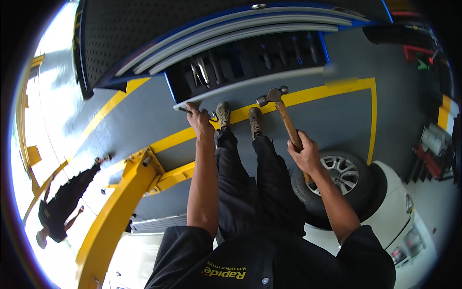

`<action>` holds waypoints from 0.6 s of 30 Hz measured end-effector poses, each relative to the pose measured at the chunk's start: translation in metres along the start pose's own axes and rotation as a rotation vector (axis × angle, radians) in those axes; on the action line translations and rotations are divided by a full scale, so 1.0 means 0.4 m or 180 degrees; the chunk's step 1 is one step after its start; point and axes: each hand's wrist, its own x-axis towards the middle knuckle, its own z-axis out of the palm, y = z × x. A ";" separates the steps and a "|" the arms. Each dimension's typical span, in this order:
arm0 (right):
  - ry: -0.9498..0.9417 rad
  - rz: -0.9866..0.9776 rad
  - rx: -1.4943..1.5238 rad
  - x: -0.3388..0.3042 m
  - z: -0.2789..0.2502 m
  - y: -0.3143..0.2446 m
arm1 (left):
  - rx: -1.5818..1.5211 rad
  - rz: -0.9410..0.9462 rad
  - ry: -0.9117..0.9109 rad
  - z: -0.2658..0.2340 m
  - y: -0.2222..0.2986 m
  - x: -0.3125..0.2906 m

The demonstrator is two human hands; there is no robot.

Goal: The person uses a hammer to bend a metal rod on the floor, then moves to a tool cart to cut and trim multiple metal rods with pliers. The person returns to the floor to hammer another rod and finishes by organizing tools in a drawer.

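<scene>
My right hand [304, 153] is wrapped around the wooden handle of a ball-peen hammer [285, 115], its metal head raised and pointing away from me. At the left front corner of an open tool drawer [250, 83], my left hand [200, 120] is closed around a slim metal tool [184, 110]. Only the ends of that tool show on either side of the fingers, so its kind is unclear. Inside the drawer, pliers [204, 71] lie at the left and several dark-handled tools [298, 50] at the right.
The blue-and-black tool cabinet [144, 33] stands ahead. Behind me on the right is a wheel [342, 174] by a white vehicle [392, 192]. A yellow lift post [110, 212] rises at left; beyond it a person [60, 212] walks. Yellow lines [317, 94] mark the grey floor.
</scene>
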 end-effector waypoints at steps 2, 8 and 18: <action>0.0142 -0.0465 -0.0114 0.004 -0.006 -0.014 | 0.0191 -0.0133 -0.0012 -0.084 -0.052 -0.075; -0.0071 -0.0015 0.0299 0.087 0.131 -0.097 | 0.0579 0.0088 -0.0066 -0.283 -0.198 -0.197; 0.0364 0.0180 -0.0252 0.385 0.376 -0.126 | 0.0203 -0.0665 0.0076 -0.370 -0.254 -0.283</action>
